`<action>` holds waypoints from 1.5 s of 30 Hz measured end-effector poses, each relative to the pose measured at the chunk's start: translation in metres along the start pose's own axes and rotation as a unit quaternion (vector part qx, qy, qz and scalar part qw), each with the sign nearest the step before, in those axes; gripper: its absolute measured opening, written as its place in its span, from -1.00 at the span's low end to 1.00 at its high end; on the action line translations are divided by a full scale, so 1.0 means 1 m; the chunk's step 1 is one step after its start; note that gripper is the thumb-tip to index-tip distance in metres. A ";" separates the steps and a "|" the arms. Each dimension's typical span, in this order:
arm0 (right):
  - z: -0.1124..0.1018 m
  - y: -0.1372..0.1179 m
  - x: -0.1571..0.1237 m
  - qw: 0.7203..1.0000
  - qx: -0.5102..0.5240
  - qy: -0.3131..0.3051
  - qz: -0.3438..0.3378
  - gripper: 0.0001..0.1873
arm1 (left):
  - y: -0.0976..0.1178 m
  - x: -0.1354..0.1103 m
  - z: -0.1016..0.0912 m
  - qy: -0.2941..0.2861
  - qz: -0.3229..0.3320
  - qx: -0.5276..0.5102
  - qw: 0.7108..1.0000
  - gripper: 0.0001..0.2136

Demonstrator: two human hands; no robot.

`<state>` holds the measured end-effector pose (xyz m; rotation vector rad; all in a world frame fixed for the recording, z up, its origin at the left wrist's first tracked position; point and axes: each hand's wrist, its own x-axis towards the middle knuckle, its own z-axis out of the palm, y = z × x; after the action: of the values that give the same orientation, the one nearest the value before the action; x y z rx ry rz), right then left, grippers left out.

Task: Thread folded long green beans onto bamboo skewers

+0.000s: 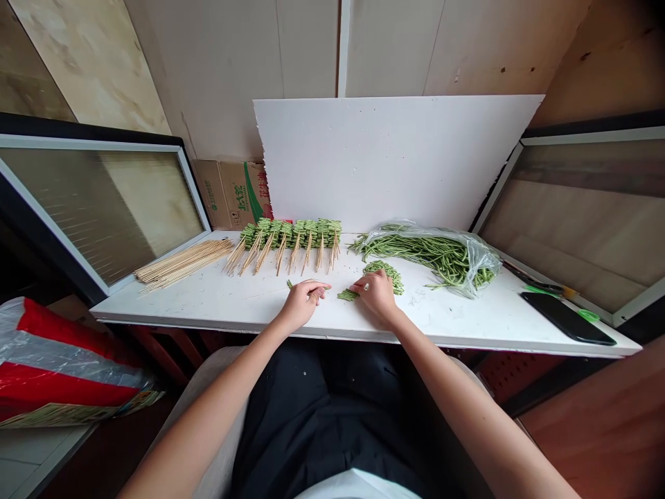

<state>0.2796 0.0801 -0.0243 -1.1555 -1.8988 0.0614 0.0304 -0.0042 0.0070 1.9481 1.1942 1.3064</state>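
On the white table point(218, 305), my left hand point(302, 301) is closed in a pinch around a thin bamboo skewer with a green bean piece near its tip. A few centimetres to the right, my right hand point(375, 292) has its fingers closed on cut green bean pieces point(347, 295) lying on the table. A small pile of cut bean pieces point(389, 272) sits just behind the right hand. A row of finished bean skewers point(291, 242) lies further back.
A bundle of bare bamboo skewers point(181, 263) lies at the left. A plastic bag of long green beans point(441, 253) sits at the right. A black phone point(566, 317) and a knife point(540, 283) rest on the right edge. White board point(395, 159) and cardboard box point(233, 194) stand behind.
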 end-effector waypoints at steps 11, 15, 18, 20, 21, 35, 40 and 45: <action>-0.017 -0.062 0.003 0.976 0.168 -0.124 -0.056 -0.62 | 0.006 -0.003 0.000 -0.026 -0.002 0.010 1.000 -0.58; -0.021 -0.073 0.004 0.973 0.187 -0.115 -0.078 -0.66 | 0.008 -0.003 0.000 0.026 0.037 0.118 0.992 -0.62; -0.024 -0.067 0.007 0.974 0.189 -0.107 -0.065 -0.70 | 0.009 -0.002 0.000 0.071 0.057 0.178 0.980 -0.69; -0.026 -0.064 0.008 0.974 0.190 -0.105 -0.067 -0.71 | 0.009 -0.002 -0.001 0.081 0.074 0.191 0.976 -0.79; -0.026 -0.064 0.009 0.974 0.188 -0.103 -0.074 -0.72 | 0.009 -0.001 -0.002 0.083 0.082 0.195 0.974 -0.84; -0.031 -0.086 0.001 0.974 0.066 -0.043 -0.212 -0.86 | 0.009 -0.002 -0.001 0.074 0.112 0.200 0.971 -0.93; -0.021 -0.090 -0.005 0.973 0.119 -0.001 -0.196 -0.78 | 0.009 -0.001 0.000 0.070 0.106 0.107 0.986 -0.89; -0.010 -0.084 -0.004 0.951 0.305 0.017 -0.051 -0.85 | 0.012 0.000 0.001 0.054 0.081 -0.038 0.994 -0.84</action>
<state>0.2291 0.0254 0.0172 -0.6291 -1.7239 0.5291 0.0358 -0.0101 0.0165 1.9758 1.0358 1.5348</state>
